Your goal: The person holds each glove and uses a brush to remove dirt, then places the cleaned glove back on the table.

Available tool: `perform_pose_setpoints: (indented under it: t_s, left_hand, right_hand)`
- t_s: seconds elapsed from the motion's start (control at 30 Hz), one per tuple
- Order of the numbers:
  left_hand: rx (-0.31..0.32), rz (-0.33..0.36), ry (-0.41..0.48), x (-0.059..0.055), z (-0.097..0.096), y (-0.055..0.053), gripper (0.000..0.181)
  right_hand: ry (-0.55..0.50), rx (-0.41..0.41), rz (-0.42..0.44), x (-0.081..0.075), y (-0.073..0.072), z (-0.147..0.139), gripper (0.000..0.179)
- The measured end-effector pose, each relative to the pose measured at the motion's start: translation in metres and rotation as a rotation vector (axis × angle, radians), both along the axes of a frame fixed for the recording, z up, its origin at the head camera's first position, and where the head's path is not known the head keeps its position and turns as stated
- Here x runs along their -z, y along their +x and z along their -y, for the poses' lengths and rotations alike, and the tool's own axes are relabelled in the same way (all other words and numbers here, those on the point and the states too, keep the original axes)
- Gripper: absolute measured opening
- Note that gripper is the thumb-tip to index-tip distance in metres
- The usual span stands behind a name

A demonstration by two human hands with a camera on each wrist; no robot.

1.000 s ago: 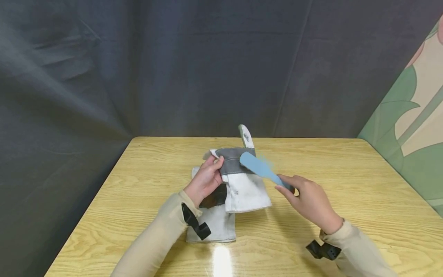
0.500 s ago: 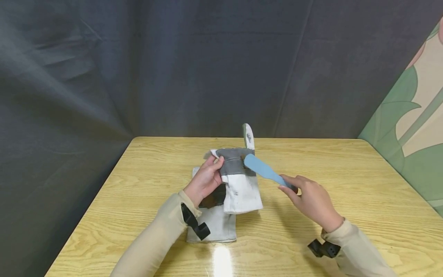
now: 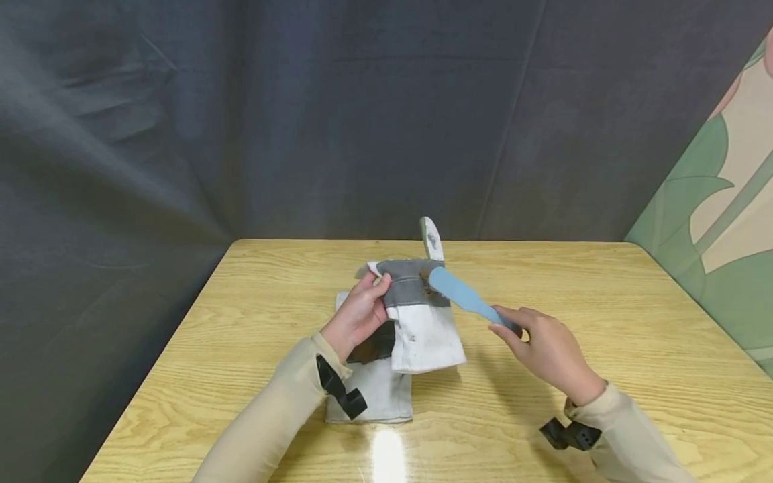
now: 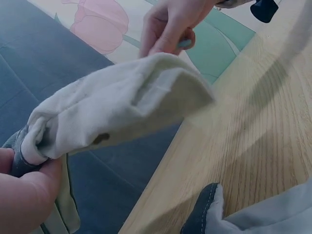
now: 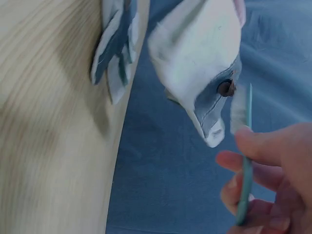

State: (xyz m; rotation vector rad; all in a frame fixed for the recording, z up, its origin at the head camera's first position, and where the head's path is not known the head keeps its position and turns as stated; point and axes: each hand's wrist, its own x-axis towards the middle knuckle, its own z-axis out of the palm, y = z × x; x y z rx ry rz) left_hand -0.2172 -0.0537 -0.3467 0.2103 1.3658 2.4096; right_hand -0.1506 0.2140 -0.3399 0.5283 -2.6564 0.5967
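My left hand [image 3: 360,314] pinches a white work glove [image 3: 425,339] by its grey band and holds it up over the table. One finger of that glove sticks up, and its cuff hangs down. My right hand [image 3: 546,349] grips a light blue brush [image 3: 459,292] by the handle. In the right wrist view the pale bristles [image 5: 238,109] face the grey band, right beside a dark brown stain [image 5: 225,87]. A second white glove [image 3: 377,392] with a dark patch lies on the table, partly hidden under my left hand and the raised glove.
The wooden table [image 3: 253,376] carries the gloves, and its far edge meets a dark curtain [image 3: 386,121]. On the right stands a panel [image 3: 718,221] with a green and pink plant pattern. Black wrist cameras sit on both sleeves.
The brush has shifted slightly to the right and down along the grey band, uncovering brown marks. The glove's cuff has swung left and part way back. My left hand has stayed in place.
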Motion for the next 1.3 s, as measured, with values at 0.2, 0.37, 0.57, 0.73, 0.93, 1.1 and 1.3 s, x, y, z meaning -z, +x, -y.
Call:
perform_pose_setpoints:
  t_s: [0.2, 0.37, 0.57, 0.73, 0.93, 1.1, 1.3]
  left_hand:
    - [0.001, -0.011, 0.004, 0.000, -0.001, 0.001, 0.047]
    - [-0.006, 0.001, 0.023, -0.001, -0.001, 0.002, 0.047]
    - [-0.040, 0.019, 0.018, -0.001, 0.002, 0.001, 0.045]
    - [-0.047, 0.000, 0.004, 0.003, 0.003, 0.000, 0.045]
    - [0.003, -0.098, 0.060, 0.018, 0.005, -0.006, 0.050]
    - [-0.035, -0.061, -0.007, 0.011, 0.002, -0.003, 0.046]
    - [-0.056, -0.001, 0.020, 0.005, -0.002, -0.001, 0.041]
  right_hand:
    - [-0.022, -0.016, -0.111, -0.004, 0.001, 0.008, 0.034]
    - [0.065, 0.016, -0.147, -0.001, 0.002, 0.014, 0.035]
    - [0.111, 0.029, -0.174, 0.005, 0.005, 0.012, 0.035]
    - [0.117, 0.028, -0.158, 0.007, 0.006, 0.008, 0.034]
    - [0.089, 0.037, -0.131, 0.003, 0.009, 0.004, 0.034]
    - [0.002, 0.023, -0.196, -0.003, 0.007, 0.006, 0.034]
    - [0.062, 0.034, -0.229, -0.002, 0.003, 0.013, 0.033]
